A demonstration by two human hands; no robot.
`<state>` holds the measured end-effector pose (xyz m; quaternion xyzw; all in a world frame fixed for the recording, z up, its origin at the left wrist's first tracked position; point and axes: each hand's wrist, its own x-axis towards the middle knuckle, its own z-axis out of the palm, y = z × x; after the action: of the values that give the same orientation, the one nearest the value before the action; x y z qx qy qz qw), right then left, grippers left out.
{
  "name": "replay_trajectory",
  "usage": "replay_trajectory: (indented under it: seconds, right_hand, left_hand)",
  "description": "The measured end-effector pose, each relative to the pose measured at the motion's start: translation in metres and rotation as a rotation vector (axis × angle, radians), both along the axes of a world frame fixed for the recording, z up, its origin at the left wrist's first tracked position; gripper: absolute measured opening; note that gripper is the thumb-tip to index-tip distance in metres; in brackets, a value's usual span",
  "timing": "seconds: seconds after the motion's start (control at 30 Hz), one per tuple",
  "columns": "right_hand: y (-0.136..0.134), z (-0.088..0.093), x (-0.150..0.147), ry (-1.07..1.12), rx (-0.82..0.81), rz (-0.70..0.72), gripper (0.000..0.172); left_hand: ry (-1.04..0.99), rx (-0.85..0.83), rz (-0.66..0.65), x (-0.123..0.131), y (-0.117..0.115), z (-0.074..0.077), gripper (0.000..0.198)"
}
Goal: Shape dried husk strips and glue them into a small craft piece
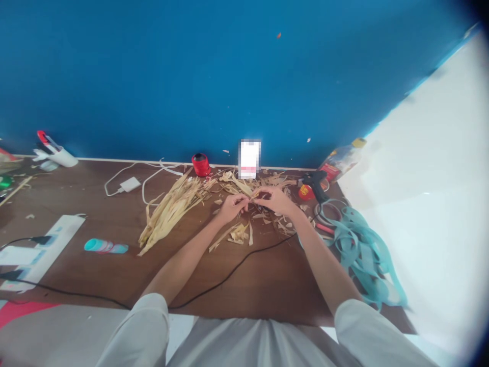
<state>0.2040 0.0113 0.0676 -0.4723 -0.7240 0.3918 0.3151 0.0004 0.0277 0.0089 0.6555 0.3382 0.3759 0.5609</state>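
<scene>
My left hand (232, 208) and my right hand (278, 201) meet over a litter of dried husk scraps (280, 182) at the middle of the table. The fingertips of both are pinched together around a small pale strip of dried husk, mostly covered by the fingers. To the left of my hands lies a long bundle of dry, straw-coloured husks (171, 211). Just below them on the table is a little heap of yellowish husk pieces (239, 233).
Along the wall stand a red thread spool (201, 165) and a bright, pixelated rectangle (249, 158). A black glue gun (316, 184) and tangled teal ribbon (364, 250) lie right. Leftward are a white charger (130, 184), a blue tube (106, 246) and a power strip (53, 244). A black cable (244, 260) crosses the front.
</scene>
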Motion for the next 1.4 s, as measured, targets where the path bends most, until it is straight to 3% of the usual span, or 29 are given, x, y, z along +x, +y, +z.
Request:
replay_trajectory:
  seconds: [1.1,1.4]
  right_hand:
    - [-0.005,0.0,-0.008,0.004,0.124,-0.05,0.021]
    - [-0.001,-0.011,-0.004,0.136,0.003,0.025,0.029]
  left_hand:
    - [0.064,0.018,-0.017,0.0,-0.003,0.008,0.031]
    - [0.061,0.015,-0.075,-0.001,-0.004,0.01,0.032]
